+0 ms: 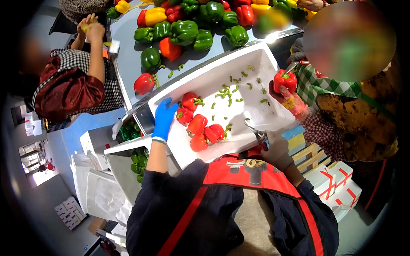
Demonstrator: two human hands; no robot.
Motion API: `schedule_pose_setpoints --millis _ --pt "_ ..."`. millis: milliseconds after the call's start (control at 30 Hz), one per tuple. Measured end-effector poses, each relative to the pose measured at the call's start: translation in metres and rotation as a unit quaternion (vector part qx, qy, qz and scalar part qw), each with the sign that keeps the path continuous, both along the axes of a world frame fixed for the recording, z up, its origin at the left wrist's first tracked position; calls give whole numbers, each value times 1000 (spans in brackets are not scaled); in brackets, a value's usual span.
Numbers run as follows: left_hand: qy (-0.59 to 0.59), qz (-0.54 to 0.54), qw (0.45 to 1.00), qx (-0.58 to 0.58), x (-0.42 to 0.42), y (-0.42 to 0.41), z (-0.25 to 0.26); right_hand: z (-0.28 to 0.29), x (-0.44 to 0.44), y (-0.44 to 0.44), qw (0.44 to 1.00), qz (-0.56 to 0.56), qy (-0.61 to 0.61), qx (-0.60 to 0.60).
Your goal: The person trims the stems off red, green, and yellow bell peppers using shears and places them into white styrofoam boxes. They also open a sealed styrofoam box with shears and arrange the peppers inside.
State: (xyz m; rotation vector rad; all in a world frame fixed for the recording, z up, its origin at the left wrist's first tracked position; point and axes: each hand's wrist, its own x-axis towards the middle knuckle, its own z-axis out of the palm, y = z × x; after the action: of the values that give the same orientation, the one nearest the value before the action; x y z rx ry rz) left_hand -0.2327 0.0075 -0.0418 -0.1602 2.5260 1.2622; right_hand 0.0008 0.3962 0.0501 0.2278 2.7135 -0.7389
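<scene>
My left hand (pixel 164 116), in a blue glove, is over the left end of a white foam box (pixel 189 160), beside several red bell peppers (pixel 197 124). Its thumb stands apart from the fingers, and nothing shows in its grasp. My right hand (pixel 277 150), in a pale glove, grips pruning shears (pixel 260 134) at the box's near wall. The blades point into the box; the handles are partly hidden by the hand. Cut green stem pieces (pixel 225 92) lie scattered on the box floor.
A grey table (pixel 128 48) beyond the box bears green, red and yellow peppers (pixel 184 32). At right, a co-worker's gloved hand (pixel 293 102) holds a red pepper (pixel 285 81) against shears. Another person (pixel 70 80) works at left. Foam boxes (pixel 99 188) stand lower left.
</scene>
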Motion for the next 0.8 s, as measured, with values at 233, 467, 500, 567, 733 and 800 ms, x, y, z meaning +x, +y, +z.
schedule_pose_setpoints --millis 233,467,500,567,733,800 --pt "-26 -39 996 -81 -2 56 -80 -4 -3 -5 998 -2 25 48" --pt "35 -100 971 -216 -3 75 -83 -4 4 -18 996 -61 40 48" --pt "21 -118 973 -199 -6 75 -82 -5 4 -18 996 -57 49 53" --pt "-118 -44 990 59 1 77 -80 -3 3 -19 996 -56 38 56" --pt "-486 236 631 556 40 92 -52 4 4 -22 996 -66 38 42" --pt "-513 218 523 645 58 94 -36 8 3 -22 996 -86 35 -7"
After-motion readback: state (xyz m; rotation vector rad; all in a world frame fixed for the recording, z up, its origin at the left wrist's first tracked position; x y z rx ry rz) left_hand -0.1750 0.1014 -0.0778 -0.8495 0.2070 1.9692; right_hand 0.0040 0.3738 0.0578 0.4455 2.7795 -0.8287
